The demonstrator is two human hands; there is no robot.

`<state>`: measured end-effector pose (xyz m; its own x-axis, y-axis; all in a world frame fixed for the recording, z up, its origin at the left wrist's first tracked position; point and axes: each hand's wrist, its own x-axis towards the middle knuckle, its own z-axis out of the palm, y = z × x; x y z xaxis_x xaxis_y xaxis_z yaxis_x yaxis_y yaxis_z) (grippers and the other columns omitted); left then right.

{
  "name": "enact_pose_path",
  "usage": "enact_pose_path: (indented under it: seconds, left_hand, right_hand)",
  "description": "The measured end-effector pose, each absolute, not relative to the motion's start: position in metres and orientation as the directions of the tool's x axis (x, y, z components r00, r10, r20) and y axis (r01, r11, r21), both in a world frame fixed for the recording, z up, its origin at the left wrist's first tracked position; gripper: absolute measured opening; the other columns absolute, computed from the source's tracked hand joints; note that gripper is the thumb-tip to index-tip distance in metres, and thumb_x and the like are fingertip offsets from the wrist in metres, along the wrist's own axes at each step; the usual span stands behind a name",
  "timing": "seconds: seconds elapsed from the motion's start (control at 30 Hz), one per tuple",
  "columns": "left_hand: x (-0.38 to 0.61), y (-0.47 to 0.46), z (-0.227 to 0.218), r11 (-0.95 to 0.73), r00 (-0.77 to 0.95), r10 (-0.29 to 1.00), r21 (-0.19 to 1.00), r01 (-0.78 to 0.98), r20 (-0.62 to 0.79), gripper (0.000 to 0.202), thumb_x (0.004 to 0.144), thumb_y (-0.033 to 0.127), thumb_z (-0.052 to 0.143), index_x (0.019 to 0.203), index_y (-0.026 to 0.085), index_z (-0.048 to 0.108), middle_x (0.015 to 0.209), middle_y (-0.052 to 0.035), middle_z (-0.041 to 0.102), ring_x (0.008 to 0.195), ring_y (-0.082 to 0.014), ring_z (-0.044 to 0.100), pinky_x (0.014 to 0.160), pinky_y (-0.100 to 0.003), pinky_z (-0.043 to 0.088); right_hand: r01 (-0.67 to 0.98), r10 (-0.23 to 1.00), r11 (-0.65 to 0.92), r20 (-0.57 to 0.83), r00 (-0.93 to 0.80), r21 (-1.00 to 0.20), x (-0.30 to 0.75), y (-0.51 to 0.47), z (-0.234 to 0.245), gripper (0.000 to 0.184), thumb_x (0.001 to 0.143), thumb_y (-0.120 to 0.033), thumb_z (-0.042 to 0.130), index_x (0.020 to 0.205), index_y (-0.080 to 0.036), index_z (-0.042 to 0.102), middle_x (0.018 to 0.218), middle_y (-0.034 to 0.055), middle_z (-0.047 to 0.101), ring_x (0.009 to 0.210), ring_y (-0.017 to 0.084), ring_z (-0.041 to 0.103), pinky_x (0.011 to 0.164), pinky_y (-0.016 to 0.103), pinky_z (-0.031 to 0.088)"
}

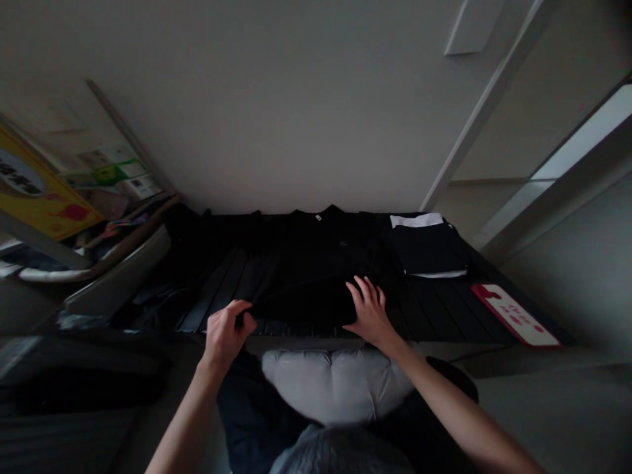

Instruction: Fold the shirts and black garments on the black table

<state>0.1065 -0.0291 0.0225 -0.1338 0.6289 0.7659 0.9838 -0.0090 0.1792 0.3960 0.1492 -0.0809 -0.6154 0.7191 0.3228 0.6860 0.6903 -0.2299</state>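
Note:
A black shirt (316, 263) lies spread on the dark ribbed table, its collar with a small white label towards the wall. My left hand (230, 332) is closed in a pinch on the near left edge of the shirt, lifting it a little. Over the near right part of the cloth is my right hand (368, 313), its fingers spread and curved. Whether those fingertips press on the cloth is hard to tell in the dim light. The outline of the shirt partly merges with the dark table.
A folded dark cloth with white edges (429, 247) lies right of the shirt. A red-framed white board (516, 315) rests at the table's right end. At the left stand a basket (133, 243) of mixed items and a yellow box (44, 191). A grey cushion (330, 382) is before me.

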Motion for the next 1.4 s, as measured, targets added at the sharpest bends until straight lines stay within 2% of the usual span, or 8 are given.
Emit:
enact_pose_path:
  seconds: [0.23, 0.47, 0.63, 0.73, 0.87, 1.0, 1.17, 1.4]
  left_hand:
    - [0.089, -0.036, 0.033, 0.055, -0.181, 0.630, 0.189, 0.980, 0.755, 0.014, 0.084, 0.021, 0.051, 0.091, 0.021, 0.063, 0.074, -0.0003, 0.071, 0.054, -0.0112, 0.063, 0.057, -0.020, 0.050]
    - [0.074, -0.042, 0.023, 0.102, -0.296, 0.804, 0.371, 0.923, 0.516, 0.017, 0.086, 0.029, 0.049, 0.094, 0.022, 0.062, 0.062, 0.0054, 0.062, 0.042, -0.0081, 0.052, 0.046, -0.018, 0.041]
    - [0.075, -0.027, 0.027, 0.101, -0.166, 0.980, 0.437, 0.894, 0.113, 0.034, 0.091, 0.042, 0.044, 0.075, 0.021, 0.065, 0.062, 0.0007, 0.062, 0.054, -0.0121, 0.058, 0.054, -0.020, 0.043]
    - [0.069, -0.012, 0.021, 0.151, -0.212, 0.975, 0.496, 0.855, 0.070, 0.039, 0.093, 0.047, 0.040, 0.086, 0.020, 0.068, 0.079, -0.0043, 0.069, 0.072, -0.0161, 0.065, 0.066, -0.023, 0.049]
    - [0.050, 0.017, -0.005, 0.200, -0.367, 0.904, 0.542, 0.816, 0.218, 0.037, 0.092, 0.047, 0.043, 0.102, 0.019, 0.065, 0.096, -0.0068, 0.070, 0.088, -0.0186, 0.066, 0.080, -0.028, 0.051]
    - [0.025, 0.056, -0.033, 0.354, -0.539, 0.796, 0.511, 0.783, 0.275, 0.038, 0.091, 0.038, 0.043, 0.118, 0.016, 0.059, 0.113, -0.0126, 0.067, 0.104, -0.0237, 0.063, 0.093, -0.037, 0.049]
    - [-0.002, 0.112, -0.048, 0.650, -0.749, 0.640, 0.399, 0.646, 0.171, 0.057, 0.093, 0.041, 0.037, 0.144, 0.016, 0.035, 0.135, -0.0200, 0.055, 0.127, -0.0384, 0.046, 0.099, -0.060, 0.040]
    - [-0.029, 0.181, -0.058, 0.765, -0.814, 0.581, 0.343, 0.544, -0.005, 0.064, 0.094, 0.055, 0.026, 0.151, 0.026, 0.025, 0.146, -0.0215, 0.044, 0.140, -0.0412, 0.030, 0.105, -0.066, 0.028]
  right_hand:
    - [0.800, 0.750, 0.585, 0.463, -0.472, -0.133, 0.386, 0.171, -0.071, 0.053, 0.072, -0.008, 0.057, 0.125, -0.013, 0.054, 0.138, 0.0173, 0.049, 0.134, 0.033, 0.037, 0.111, 0.050, 0.023]
    - [0.815, 0.790, 0.532, 0.482, -0.380, -0.229, 0.463, 0.199, -0.026, 0.038, 0.071, -0.001, 0.044, 0.096, -0.018, 0.067, 0.103, 0.0081, 0.069, 0.094, 0.024, 0.062, 0.089, 0.035, 0.042]
    - [0.850, 0.873, 0.488, 0.137, -0.469, -0.199, 0.480, 0.199, -0.007, 0.041, 0.071, 0.001, 0.040, 0.088, -0.023, 0.069, 0.096, 0.0050, 0.072, 0.084, 0.021, 0.067, 0.075, 0.030, 0.044]
    - [0.847, 0.851, 0.496, -0.083, -0.518, -0.192, 0.474, 0.202, -0.011, 0.037, 0.080, -0.006, 0.039, 0.092, -0.022, 0.070, 0.095, 0.0078, 0.072, 0.087, 0.023, 0.068, 0.076, 0.032, 0.046]
    - [0.733, 0.759, 0.621, -0.022, -0.651, -0.277, 0.450, 0.211, -0.037, 0.041, 0.087, -0.014, 0.039, 0.119, -0.014, 0.063, 0.126, 0.0139, 0.062, 0.116, 0.025, 0.059, 0.098, 0.035, 0.045]
    - [0.703, 0.735, 0.647, -0.003, -0.678, -0.295, 0.420, 0.221, -0.064, 0.052, 0.092, -0.034, 0.046, 0.140, -0.014, 0.049, 0.151, 0.0153, 0.038, 0.141, 0.028, 0.034, 0.113, 0.042, 0.033]
    - [0.722, 0.737, 0.633, -0.069, -0.673, -0.278, 0.388, 0.232, -0.069, 0.068, 0.090, -0.053, 0.048, 0.149, -0.021, 0.036, 0.159, 0.0115, 0.022, 0.148, 0.030, 0.013, 0.117, 0.050, 0.020]
    - [0.698, 0.707, 0.645, -0.104, -0.700, -0.313, 0.352, 0.240, -0.075, 0.068, 0.092, -0.058, 0.040, 0.149, -0.022, 0.036, 0.160, 0.0101, 0.019, 0.148, 0.029, 0.010, 0.118, 0.049, 0.017]
